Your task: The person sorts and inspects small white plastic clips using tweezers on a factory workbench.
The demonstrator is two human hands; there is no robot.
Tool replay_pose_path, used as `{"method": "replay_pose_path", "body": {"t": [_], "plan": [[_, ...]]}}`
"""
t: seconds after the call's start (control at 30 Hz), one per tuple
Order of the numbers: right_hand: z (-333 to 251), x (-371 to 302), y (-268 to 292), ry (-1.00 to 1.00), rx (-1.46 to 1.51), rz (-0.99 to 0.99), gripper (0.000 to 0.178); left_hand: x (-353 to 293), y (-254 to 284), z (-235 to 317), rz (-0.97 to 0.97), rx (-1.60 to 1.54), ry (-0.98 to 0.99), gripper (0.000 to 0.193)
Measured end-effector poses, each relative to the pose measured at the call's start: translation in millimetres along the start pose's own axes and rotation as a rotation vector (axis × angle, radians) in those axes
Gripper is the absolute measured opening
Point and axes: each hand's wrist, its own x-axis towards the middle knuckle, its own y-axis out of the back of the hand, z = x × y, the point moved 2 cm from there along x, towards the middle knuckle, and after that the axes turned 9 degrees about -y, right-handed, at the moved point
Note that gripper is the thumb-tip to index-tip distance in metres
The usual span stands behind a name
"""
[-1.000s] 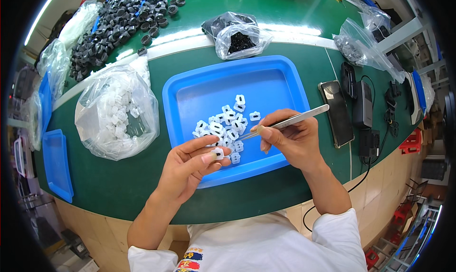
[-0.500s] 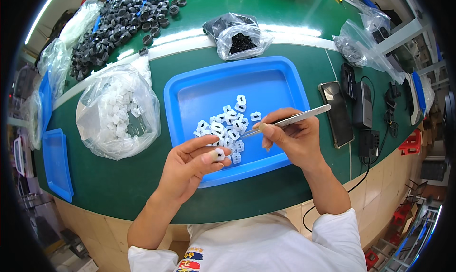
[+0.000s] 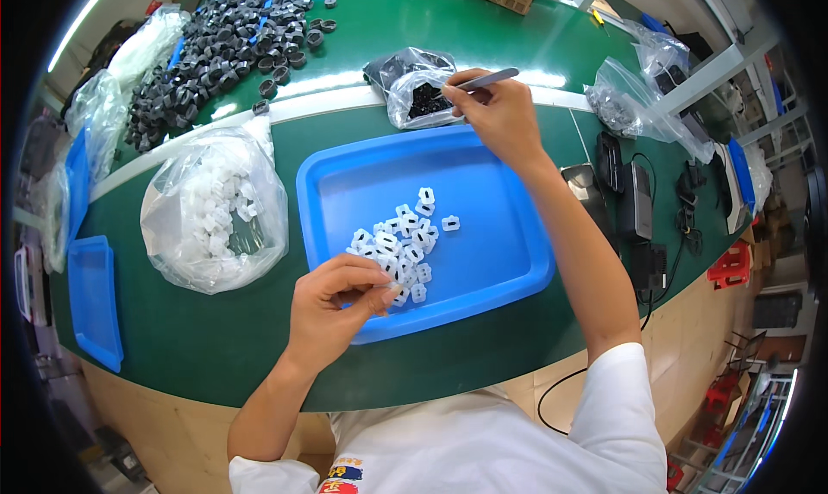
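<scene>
My right hand (image 3: 498, 114) grips metal tweezers (image 3: 490, 79), whose tips point at the mouth of a clear bag of small black parts (image 3: 429, 100) behind the tray. My left hand (image 3: 338, 302) is pinched over the near left edge of the blue tray (image 3: 517, 278). Between its thumb and fingertips a small white plastic part (image 3: 394, 288) shows, mostly covered. In the tray lies a heap of similar white plastic parts (image 3: 387, 239), many with a dark slot in the middle; one sits apart on the right of the heap.
Left of the tray stands a clear bag of white parts (image 3: 216, 218), beside a smaller blue tray (image 3: 95, 300). Many dark grey ring-like parts (image 3: 220, 54) lie at the back left. A phone (image 3: 588, 196), black adapters (image 3: 636, 201) and cables are on the right, partly behind my forearm.
My right hand has moved from above the tray, away from me, to the bag of black parts, carrying the tweezers. My left hand stays near the same spot, its fingers turned more downward.
</scene>
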Motion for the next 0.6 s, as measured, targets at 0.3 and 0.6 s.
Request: {"method": "replay_pose_path", "body": {"t": [0.3,0.6], "plan": [[8.8,21.1,-26.0,-0.114,-0.076,0.095,0.018,4.2,0.2,5.3,-0.091,0.737,-0.397,0.016],[16.3,30.5,-31.3,-0.16,-0.156,0.124,0.02,6.0,-3.7,2.7,-0.073,0.88,-0.432,0.021]]}}
